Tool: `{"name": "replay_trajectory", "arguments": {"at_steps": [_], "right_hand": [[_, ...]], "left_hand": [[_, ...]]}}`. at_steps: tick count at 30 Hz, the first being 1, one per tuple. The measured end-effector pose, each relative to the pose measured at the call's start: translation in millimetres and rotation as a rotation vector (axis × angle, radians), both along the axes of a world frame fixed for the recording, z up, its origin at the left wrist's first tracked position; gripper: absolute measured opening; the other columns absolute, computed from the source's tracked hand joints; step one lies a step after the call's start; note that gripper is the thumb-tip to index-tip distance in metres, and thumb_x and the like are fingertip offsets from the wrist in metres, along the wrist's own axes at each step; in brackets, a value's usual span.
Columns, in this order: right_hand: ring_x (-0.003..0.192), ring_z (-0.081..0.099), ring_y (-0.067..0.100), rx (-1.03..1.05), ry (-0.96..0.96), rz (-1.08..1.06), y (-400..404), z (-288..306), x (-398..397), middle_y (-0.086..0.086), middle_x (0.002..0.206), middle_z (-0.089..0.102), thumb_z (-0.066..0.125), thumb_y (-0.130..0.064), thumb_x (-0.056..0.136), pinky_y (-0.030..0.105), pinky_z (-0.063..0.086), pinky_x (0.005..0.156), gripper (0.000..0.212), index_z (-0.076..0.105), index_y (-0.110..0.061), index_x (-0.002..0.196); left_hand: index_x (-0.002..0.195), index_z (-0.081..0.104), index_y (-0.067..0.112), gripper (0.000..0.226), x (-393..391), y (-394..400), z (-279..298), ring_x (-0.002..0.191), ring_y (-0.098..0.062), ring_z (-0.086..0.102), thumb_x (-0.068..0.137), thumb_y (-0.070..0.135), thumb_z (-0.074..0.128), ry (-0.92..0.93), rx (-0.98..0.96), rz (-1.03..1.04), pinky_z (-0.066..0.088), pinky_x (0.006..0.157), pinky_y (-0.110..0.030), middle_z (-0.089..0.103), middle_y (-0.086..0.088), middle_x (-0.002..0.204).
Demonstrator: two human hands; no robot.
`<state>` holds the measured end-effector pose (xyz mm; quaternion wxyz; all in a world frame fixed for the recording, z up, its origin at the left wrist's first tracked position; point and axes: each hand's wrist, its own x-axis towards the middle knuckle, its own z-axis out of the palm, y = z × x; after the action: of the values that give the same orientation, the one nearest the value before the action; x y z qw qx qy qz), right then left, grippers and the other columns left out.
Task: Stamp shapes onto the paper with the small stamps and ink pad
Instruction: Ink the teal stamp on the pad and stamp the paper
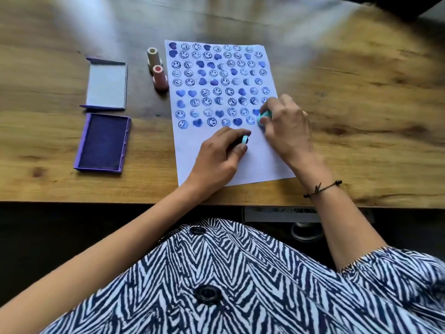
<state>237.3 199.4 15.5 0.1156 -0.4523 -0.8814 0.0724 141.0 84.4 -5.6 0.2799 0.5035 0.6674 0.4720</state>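
Note:
A white paper lies on the wooden table, covered in rows of blue smiley, heart and other round prints. My right hand grips a turquoise stamp pressed down at the right end of the lowest row. My left hand holds a second small stamp with a turquoise rim, tilted sideways just above the blank lower part of the sheet. The purple ink pad sits open to the left of the paper, its lid lying behind it.
A cream stamp and a pink stamp stand upright between the lid and the paper's left edge. The table's front edge runs just below the sheet. A dark corner shows at the far right back.

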Motion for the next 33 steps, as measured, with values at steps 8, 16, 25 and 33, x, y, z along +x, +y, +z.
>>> {"name": "replay_trajectory", "arguments": {"at_steps": [8,16,25,33], "right_hand": [[0.079,0.060,0.040,0.092,-0.136,0.050,1,-3,-4,0.019,0.102,0.055,0.051,-0.004,0.084,0.037,0.037,0.060,0.017,0.054,-0.008,0.100],[0.070,0.055,0.033,0.073,-0.119,0.060,5,-2,-2,0.017,0.099,0.058,0.050,-0.007,0.083,0.041,0.035,0.083,0.016,0.056,-0.011,0.096],[0.072,0.057,0.036,0.045,-0.086,0.056,2,-3,-4,0.017,0.099,0.058,0.052,-0.007,0.081,0.042,0.039,0.082,0.016,0.057,-0.012,0.096],[0.082,0.063,0.028,-0.173,0.337,-0.205,11,38,13,0.009,0.087,0.069,0.060,-0.014,0.072,0.037,0.050,0.076,0.017,0.068,-0.015,0.087]], "left_hand": [[0.110,0.061,0.004,0.024,0,-1,2,0.087,-0.025,0.059,0.086,0.005,0.056,-0.040,-0.004,0.006,0.043,0.079,-0.028,0.063,-0.016,0.097],[0.110,0.060,0.005,0.025,1,0,0,0.087,-0.026,0.059,0.086,0.005,0.056,-0.056,-0.003,0.015,0.045,0.080,-0.031,0.063,-0.017,0.097],[0.110,0.060,0.006,0.025,1,0,0,0.086,-0.029,0.059,0.086,0.005,0.056,-0.037,0.002,0.012,0.045,0.080,-0.032,0.064,-0.017,0.098],[0.112,0.060,0.006,0.026,2,-1,1,0.087,-0.027,0.059,0.086,0.006,0.055,-0.038,0.002,-0.005,0.042,0.079,-0.022,0.063,-0.017,0.101]]}}
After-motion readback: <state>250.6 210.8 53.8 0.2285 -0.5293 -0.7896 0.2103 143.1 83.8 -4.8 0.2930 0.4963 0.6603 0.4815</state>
